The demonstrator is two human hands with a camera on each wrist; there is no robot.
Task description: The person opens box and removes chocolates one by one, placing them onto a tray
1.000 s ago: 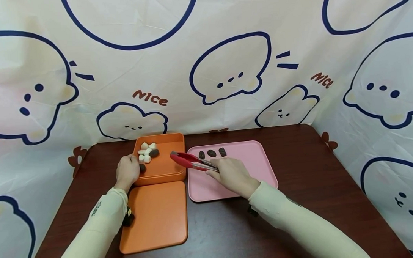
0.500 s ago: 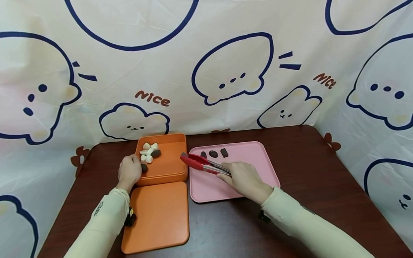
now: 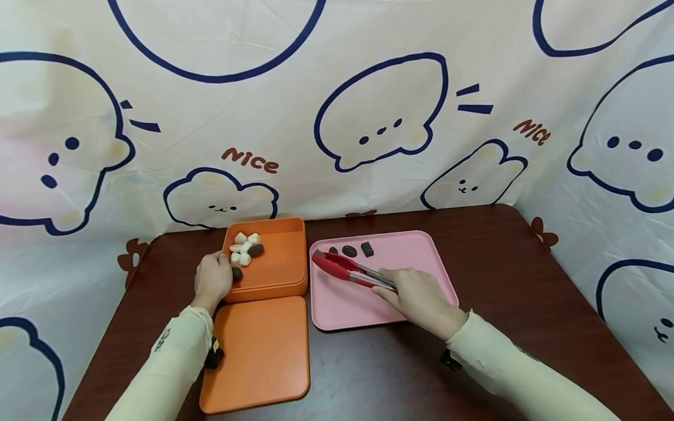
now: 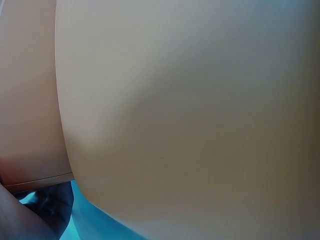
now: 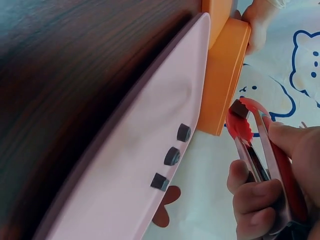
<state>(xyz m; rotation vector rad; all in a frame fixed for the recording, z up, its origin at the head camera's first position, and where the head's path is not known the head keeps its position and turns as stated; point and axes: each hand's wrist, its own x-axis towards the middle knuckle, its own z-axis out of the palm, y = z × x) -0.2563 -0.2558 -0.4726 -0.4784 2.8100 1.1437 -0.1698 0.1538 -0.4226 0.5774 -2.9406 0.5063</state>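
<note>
Grasping one pair of red-tipped tongs (image 3: 339,271), fingers curled round the arms, the right hand (image 3: 422,299) was right of centre in the head frame. Tongs pointed to the upper left there, long axis slanting up from lower right; in the right wrist view they ran upward and a little left. One dark chunk (image 5: 239,109) was pinched between the tips. In the head frame those tips showed against the upper left part of the pink tray (image 3: 411,263).

Left hand (image 3: 213,278) gripped the left edge of the orange box (image 3: 283,256), left of centre; fingertips partly hidden.

Counts. Box: six or so white pieces (image 3: 245,259), bunched upper left, number uncertain where they crowded; two dark lumps (image 3: 255,250), one beside the whites, one near the left hand. Tray: three dark blocks (image 3: 349,251) in a row along its upper edge, upper left part.

Just below the box, one flat orange panel (image 3: 258,356). All lay on a dark brown table (image 3: 512,279). Across the upper frame, a pale fabric backdrop (image 3: 289,125), "Nice" printed twice.
</note>
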